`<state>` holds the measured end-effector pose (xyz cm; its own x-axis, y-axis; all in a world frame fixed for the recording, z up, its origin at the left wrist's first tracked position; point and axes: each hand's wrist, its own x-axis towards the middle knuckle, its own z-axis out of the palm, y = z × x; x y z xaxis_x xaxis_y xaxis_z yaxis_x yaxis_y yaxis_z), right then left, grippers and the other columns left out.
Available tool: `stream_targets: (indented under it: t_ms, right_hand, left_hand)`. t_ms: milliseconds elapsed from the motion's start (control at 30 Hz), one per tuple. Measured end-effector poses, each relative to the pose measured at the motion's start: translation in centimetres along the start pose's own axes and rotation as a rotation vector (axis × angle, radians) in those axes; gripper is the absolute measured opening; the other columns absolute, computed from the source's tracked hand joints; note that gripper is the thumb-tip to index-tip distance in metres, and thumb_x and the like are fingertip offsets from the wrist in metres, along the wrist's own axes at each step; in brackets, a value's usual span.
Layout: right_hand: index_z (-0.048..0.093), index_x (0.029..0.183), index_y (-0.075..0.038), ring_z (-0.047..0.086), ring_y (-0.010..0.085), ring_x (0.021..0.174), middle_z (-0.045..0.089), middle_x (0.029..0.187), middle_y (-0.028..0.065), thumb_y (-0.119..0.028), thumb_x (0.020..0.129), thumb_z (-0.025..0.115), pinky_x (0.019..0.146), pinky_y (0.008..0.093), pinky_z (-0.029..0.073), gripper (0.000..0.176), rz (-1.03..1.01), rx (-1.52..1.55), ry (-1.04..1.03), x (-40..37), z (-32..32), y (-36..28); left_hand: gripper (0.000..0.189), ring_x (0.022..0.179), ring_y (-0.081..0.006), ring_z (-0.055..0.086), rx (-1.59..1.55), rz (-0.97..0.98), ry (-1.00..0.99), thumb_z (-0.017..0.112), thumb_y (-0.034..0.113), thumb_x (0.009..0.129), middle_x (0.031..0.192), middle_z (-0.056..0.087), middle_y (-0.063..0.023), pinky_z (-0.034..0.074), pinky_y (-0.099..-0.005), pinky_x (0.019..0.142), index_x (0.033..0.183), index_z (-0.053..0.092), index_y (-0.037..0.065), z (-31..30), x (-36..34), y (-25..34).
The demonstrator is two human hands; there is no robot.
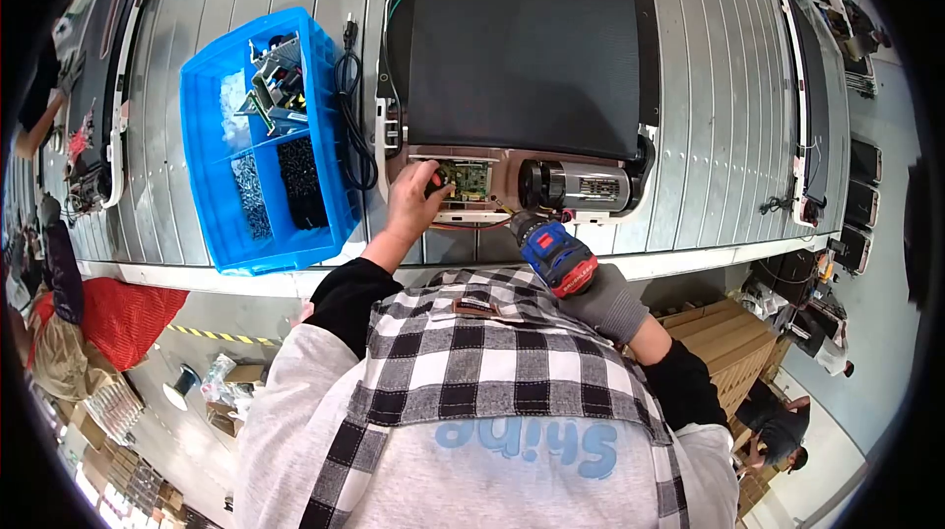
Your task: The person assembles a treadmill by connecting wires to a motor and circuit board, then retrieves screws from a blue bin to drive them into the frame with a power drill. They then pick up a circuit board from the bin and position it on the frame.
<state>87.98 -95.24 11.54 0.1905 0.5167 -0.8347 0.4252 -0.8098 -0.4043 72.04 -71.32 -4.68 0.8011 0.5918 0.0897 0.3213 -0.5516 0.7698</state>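
Note:
My bare left hand [413, 199] is at the left end of a green circuit board [471, 182], thumb and fingers closed around its edge by a dark part with some red. The board lies in the front compartment of a treadmill [522, 47] with a black belt. My gloved right hand [605, 305] grips a blue, red and black cordless drill [556, 258]. The drill's front end points at the compartment's near edge, between the board and a silver-black motor [586, 186]. Whether its tip touches anything is too small to tell.
Left of the treadmill stands a blue divided bin [197, 165] with screws and metal parts. A coiled black cable [351, 116] lies beside it. The slatted metal table [728, 86] ends close to my body. Another person [778, 426] is at the lower right, near cardboard boxes [724, 337].

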Motion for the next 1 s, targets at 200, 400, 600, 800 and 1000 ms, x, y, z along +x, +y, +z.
stream_targets:
  t_ms: [200, 400, 600, 800, 1000]
  right_hand:
    - [0.06, 0.106, -0.014, 0.063, 0.0291, 0.087, 0.066, 0.092, 0.0129, -0.053, 0.069, 0.065, 0.079, 0.0359, 0.05, 0.054, 0.012, -0.136, -0.051, 1.0, -0.4, -1.4]
    - [0.06, 0.097, -0.01, 0.063, 0.0333, 0.082, 0.065, 0.084, 0.0163, -0.049, 0.069, 0.065, 0.076, 0.0398, 0.049, 0.048, 0.068, -0.171, -0.045, 1.4, -0.9, -3.3]
    - [0.057, 0.092, -0.006, 0.062, 0.0359, 0.078, 0.063, 0.079, 0.0185, -0.043, 0.07, 0.063, 0.073, 0.0422, 0.049, 0.043, 0.032, -0.3, -0.059, 1.5, -3.0, -6.0]
    - [0.056, 0.094, -0.007, 0.061, 0.0371, 0.076, 0.063, 0.078, 0.0176, -0.043, 0.07, 0.065, 0.069, 0.0427, 0.048, 0.044, -0.006, -0.357, -0.068, 2.0, -3.0, -5.7]
    - [0.058, 0.101, -0.01, 0.063, 0.0327, 0.079, 0.065, 0.08, 0.0148, -0.044, 0.068, 0.069, 0.07, 0.0394, 0.05, 0.049, -0.07, -0.193, 0.028, -0.4, -2.8, -2.9]
  left_hand:
    - [0.035, 0.074, -0.0305, 0.054, -0.019, -0.033, -0.006, 0.073, 0.01, 0.066, 0.077, 0.055, -0.0095, 0.045, -0.0391, 0.066, 0.094, 0.054, 0.005, 0.0, -0.1, 0.1]
    - [0.034, 0.073, -0.0304, 0.054, -0.014, -0.006, 0.017, 0.073, 0.009, 0.066, 0.075, 0.055, -0.0087, 0.044, -0.0387, 0.063, 0.095, 0.053, 0.006, 0.4, -0.2, -0.2]
    - [0.034, 0.073, -0.0294, 0.053, 0.02, -0.02, -0.004, 0.073, 0.01, 0.066, 0.072, 0.052, -0.0072, 0.043, -0.0396, 0.062, 0.093, 0.053, 0.006, 0.1, 0.0, 0.3]
    - [0.036, 0.072, -0.0293, 0.053, 0.035, -0.019, 0.004, 0.074, 0.011, 0.065, 0.073, 0.053, -0.0072, 0.043, -0.0396, 0.062, 0.094, 0.054, 0.006, 0.2, -0.1, 0.0]
    - [0.038, 0.072, -0.0268, 0.054, 0.004, -0.041, 0.042, 0.075, 0.009, 0.065, 0.076, 0.054, -0.0084, 0.043, -0.0379, 0.062, 0.096, 0.053, 0.005, 0.0, -0.4, -0.1]
